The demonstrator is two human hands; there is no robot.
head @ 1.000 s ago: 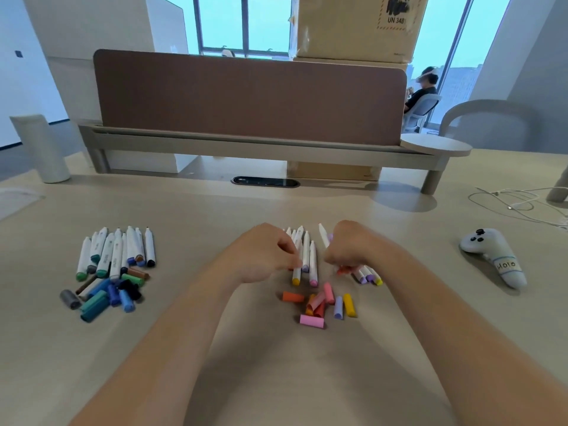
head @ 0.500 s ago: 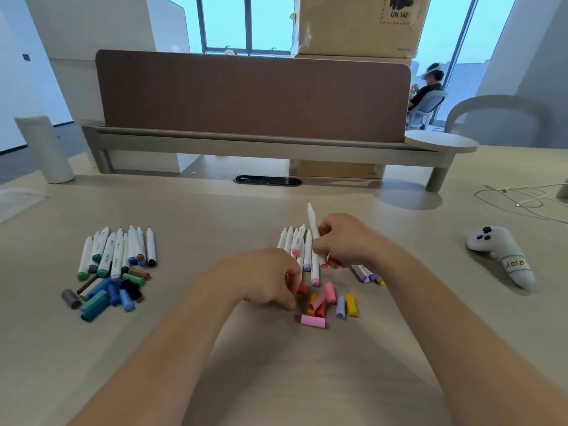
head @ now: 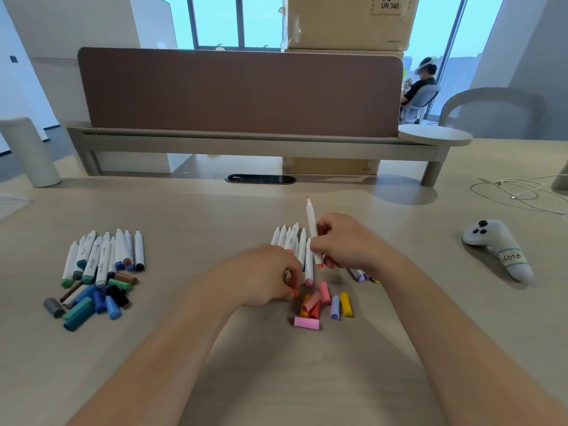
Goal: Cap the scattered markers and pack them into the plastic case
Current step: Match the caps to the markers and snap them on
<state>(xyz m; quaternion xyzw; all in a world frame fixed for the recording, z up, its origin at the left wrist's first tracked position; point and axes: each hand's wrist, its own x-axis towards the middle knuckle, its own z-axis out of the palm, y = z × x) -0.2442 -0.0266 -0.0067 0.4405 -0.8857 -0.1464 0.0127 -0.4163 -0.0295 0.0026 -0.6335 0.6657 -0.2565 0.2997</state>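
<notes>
My right hand [head: 344,244] grips a white marker [head: 312,222] held nearly upright, its orange tip pointing away and an orange end below my fingers. My left hand [head: 261,278] is curled over the near pile and pinches an orange cap [head: 294,292]. Loose warm-coloured caps [head: 322,305] in pink, orange, lilac and yellow lie just right of it. Behind my hands lies a row of uncapped white markers [head: 290,238]. At the left lie several more white markers [head: 104,256] with blue, green and brown caps [head: 92,302] in front of them. No plastic case is in view.
A white game controller [head: 498,247] lies at the right, with a white cable [head: 516,195] behind it. A brown desk divider [head: 239,90] on a raised shelf crosses the back. A pale cylinder [head: 30,152] stands far left. A person sits in the distance.
My right hand lifted one white marker out of the row and raised it upright. My left hand moved down from the markers to the warm cap pile and closed on an orange cap.
</notes>
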